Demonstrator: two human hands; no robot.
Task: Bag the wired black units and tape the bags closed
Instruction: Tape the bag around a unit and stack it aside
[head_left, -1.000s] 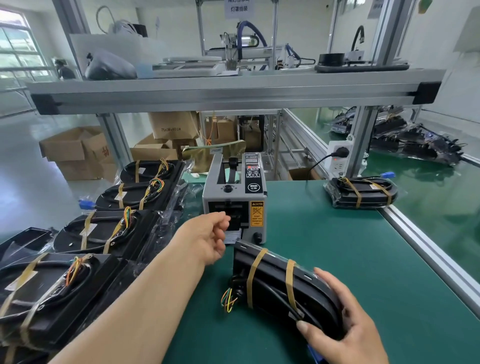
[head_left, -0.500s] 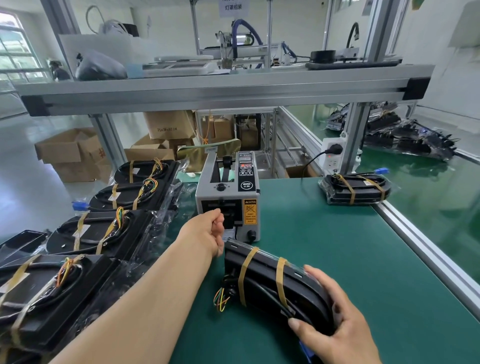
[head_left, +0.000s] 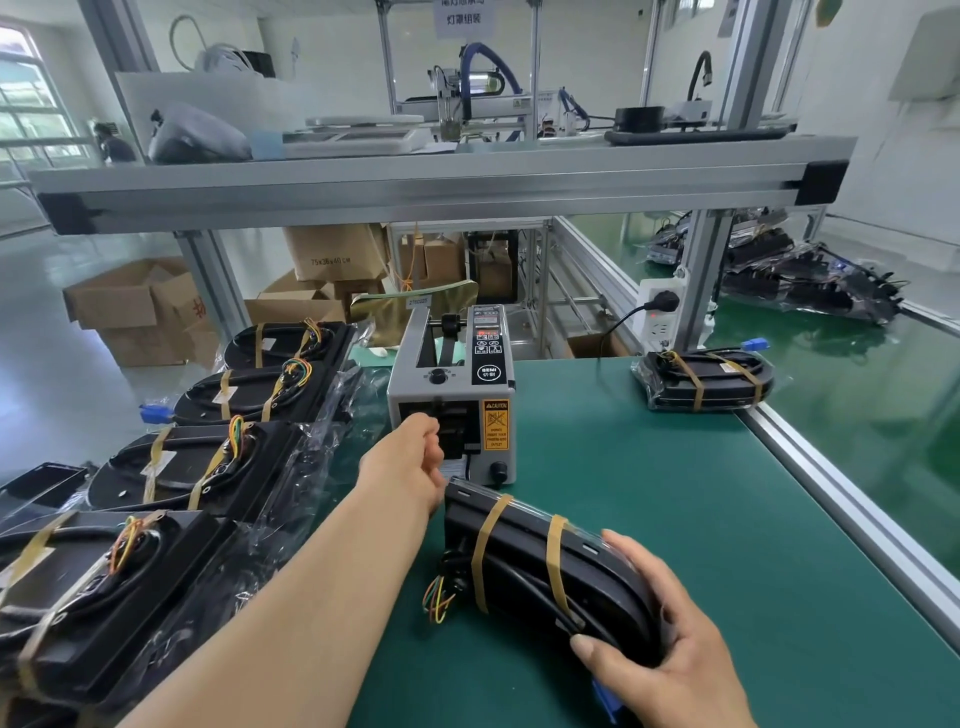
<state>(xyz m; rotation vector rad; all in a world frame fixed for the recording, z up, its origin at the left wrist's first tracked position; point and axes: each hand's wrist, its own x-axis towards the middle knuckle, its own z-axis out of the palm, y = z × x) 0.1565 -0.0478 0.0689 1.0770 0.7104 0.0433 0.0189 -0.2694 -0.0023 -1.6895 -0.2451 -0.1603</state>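
Note:
A black wired unit (head_left: 524, 561) in a clear bag lies on the green mat, bound by two tan bands, with coloured wires (head_left: 438, 598) sticking out of its left end. My right hand (head_left: 670, 654) grips the unit's near right end. My left hand (head_left: 410, 462) reaches to the outlet slot of the grey tape dispenser (head_left: 457, 395). Its thumb and curled fingers meet at the slot. No tape shows between them.
Several more black units (head_left: 208, 462) lie on loose clear bags in a row along the left. A bagged unit (head_left: 706, 379) sits at the back right beside the aluminium rail (head_left: 852, 514). A power strip (head_left: 660, 312) hangs on the post. A shelf beam (head_left: 441, 182) spans overhead.
My left hand has moved forward from just short of the dispenser to its outlet slot. My right hand has kept its hold on the bagged unit.

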